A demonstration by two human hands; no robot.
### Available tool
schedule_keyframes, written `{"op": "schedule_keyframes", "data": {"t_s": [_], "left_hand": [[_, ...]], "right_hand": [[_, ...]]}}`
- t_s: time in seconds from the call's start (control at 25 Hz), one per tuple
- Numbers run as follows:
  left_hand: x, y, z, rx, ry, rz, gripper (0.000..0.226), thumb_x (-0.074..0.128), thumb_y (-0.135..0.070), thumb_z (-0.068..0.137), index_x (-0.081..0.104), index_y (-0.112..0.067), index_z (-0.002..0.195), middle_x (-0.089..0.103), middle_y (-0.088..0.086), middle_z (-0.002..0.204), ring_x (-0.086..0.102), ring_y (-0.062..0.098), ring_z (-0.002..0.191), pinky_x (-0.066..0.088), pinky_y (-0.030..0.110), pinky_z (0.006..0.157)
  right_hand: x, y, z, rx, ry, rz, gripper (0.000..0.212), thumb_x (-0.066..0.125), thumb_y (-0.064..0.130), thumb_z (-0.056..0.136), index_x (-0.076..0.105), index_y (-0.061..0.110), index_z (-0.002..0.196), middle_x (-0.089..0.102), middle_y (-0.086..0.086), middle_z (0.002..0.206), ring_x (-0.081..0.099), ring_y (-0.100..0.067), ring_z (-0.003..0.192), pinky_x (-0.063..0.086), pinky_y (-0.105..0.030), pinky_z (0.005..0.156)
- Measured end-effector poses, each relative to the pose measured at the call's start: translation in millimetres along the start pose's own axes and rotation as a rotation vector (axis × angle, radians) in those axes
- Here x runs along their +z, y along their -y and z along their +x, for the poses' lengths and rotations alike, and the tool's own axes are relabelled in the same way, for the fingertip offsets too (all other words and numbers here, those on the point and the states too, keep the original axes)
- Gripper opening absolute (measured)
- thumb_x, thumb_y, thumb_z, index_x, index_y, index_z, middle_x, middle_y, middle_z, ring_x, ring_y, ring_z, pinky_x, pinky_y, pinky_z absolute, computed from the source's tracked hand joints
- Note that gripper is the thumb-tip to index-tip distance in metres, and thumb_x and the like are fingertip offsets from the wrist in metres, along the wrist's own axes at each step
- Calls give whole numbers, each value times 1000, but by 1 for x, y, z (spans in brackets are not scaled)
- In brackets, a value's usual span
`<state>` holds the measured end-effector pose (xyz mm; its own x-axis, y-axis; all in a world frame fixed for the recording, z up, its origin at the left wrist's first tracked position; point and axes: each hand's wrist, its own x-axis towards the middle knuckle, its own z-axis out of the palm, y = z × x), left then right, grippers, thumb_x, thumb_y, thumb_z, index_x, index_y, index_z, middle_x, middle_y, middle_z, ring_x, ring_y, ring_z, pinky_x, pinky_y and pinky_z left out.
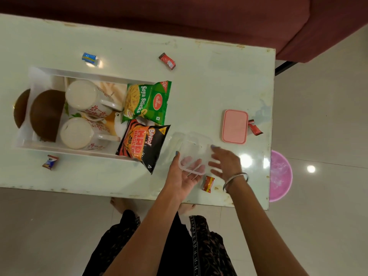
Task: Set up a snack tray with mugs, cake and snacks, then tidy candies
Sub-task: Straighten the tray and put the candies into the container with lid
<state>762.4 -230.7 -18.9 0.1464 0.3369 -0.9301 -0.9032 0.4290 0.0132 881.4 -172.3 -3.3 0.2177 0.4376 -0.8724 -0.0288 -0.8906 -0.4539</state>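
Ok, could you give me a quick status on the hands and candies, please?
Left hand holds clear container, right hand open beside it. Pink lid off. Five candies loose, nearest.

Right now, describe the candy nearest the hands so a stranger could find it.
Start at the pale table and go to its near edge, by the clear box. Between the two wrists lies the orange-red candy. The other red candies lie farther off, and it alone shows yellow.

Head-worn view, looking steeply down, table [199, 86] close below, hands near
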Motion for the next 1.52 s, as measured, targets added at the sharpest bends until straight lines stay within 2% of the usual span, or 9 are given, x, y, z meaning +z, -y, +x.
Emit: {"op": "schedule_keyframes", "data": {"t_s": [0.2,0.36,0.44,0.6,0.72,0.84,1.0,1.24,1.52], "left_hand": [[-8,-1,-1,33,-102,144,52,42,-51,91,53,-3,110,63,21,105,64,33,91,54,41,68],[-38,-1,-8,53,-219,282,35,45,-36,94,57,-4,101,66,15,99,64,27,87,52,33,67],[-58,-4,-16,121,-347,356,23,50,-26,93,61,-6,89,66,11,85,62,22,73,48,28,61],[-112,-38,-38,457,-617,443,19,53,-14,89,60,-7,73,56,10,63,49,20,53,41,20,43],[-156,-90,-59,824,-1023,726,15,55,-13,87,61,1,88,63,21,81,60,33,80,43,30,73],[-183,-148,-66,1062,-1172,929,30,57,-8,84,56,7,110,60,23,101,56,40,99,39,36,89],[-199,-208,-55,971,-1138,1320,51,54,-8,87,38,1,134,45,23,135,41,38,124,36,43,103],[-195,-206,-47,1038,-1071,1401,23,48,-2,88,61,3,107,53,29,107,53,43,93,43,40,82],[-163,-41,-47,988,-751,1193,10,61,-8,85,64,-4,93,68,16,82,64,31,76,44,30,70]], "right_hand": [[15,-10,-3,-390,-81,-448,25,65,18,81,64,13,105,66,2,89,65,-19,78,54,-31,76],[10,-7,7,-350,-167,-360,22,54,18,89,62,13,109,68,-9,104,66,-27,93,53,-41,88],[2,-17,4,-369,-282,-422,22,51,10,89,61,11,108,66,-10,108,63,-27,98,50,-35,89],[-11,-55,-6,-219,-280,-582,37,66,25,79,54,12,112,55,-13,117,55,-26,90,43,-31,78],[-2,-81,-14,-253,-259,-759,55,76,33,72,47,14,114,47,-18,115,57,-38,90,46,-40,78],[9,-95,-16,-418,-241,-843,37,72,18,77,53,9,108,49,-23,110,57,-38,82,43,-36,73],[16,-91,-9,-478,-214,-865,23,70,10,77,63,7,98,61,-22,102,60,-37,84,39,-30,71],[23,-90,-10,-510,-175,-904,18,63,10,81,66,10,99,64,-17,99,61,-35,86,39,-27,72],[35,-91,-27,-528,-112,-752,18,59,7,82,65,9,100,67,-10,95,63,-25,84,53,-35,79]]}}
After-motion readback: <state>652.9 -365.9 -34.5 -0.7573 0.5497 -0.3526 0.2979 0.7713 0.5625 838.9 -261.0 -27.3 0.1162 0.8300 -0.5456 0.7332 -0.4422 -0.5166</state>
